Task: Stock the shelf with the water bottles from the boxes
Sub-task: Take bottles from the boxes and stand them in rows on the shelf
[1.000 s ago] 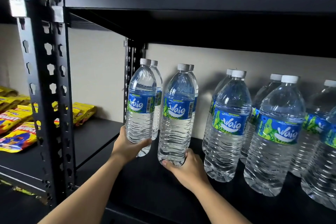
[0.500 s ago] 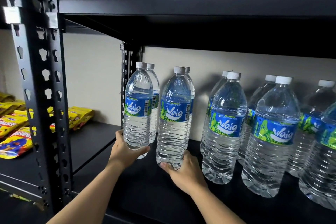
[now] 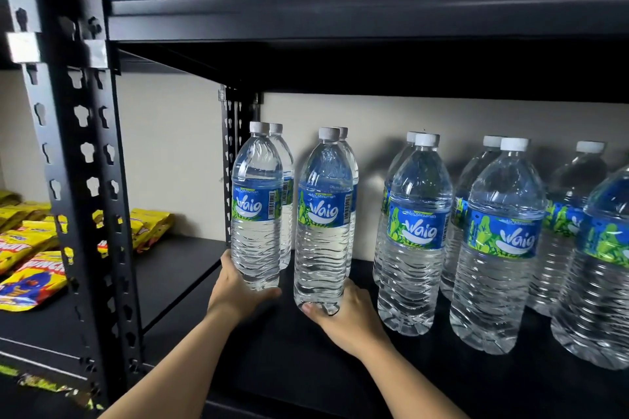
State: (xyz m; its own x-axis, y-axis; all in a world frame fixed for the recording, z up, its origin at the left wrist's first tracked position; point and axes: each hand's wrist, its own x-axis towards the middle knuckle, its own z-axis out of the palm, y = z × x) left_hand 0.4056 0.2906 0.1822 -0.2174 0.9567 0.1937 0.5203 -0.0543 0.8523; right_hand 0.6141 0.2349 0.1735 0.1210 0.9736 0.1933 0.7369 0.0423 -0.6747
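Gripping low down, the left hand [image 3: 238,292] curls fingers and thumb round the base of the leftmost front bottle [image 3: 257,214]. The right hand [image 3: 350,316] wraps round the base of the next front bottle [image 3: 323,224], thumb across its bottom edge. Both bottles stand upright, long axis vertical, white caps up, blue-and-green labels facing the camera. Whether their bases touch the black shelf [image 3: 306,367] I cannot tell. They are at the left end of the shelf, just beside each other but apart, each with another bottle close behind it. To the right stand two more front-and-back pairs, then one bottle at the back and one in front cut off by the frame edge. That makes ten water bottles [image 3: 417,231] in all, every one upright. Left of the black upright post [image 3: 78,180], yellow snack packets [image 3: 30,248] lie on the neighbouring shelf [image 3: 177,265]; their number is unclear.
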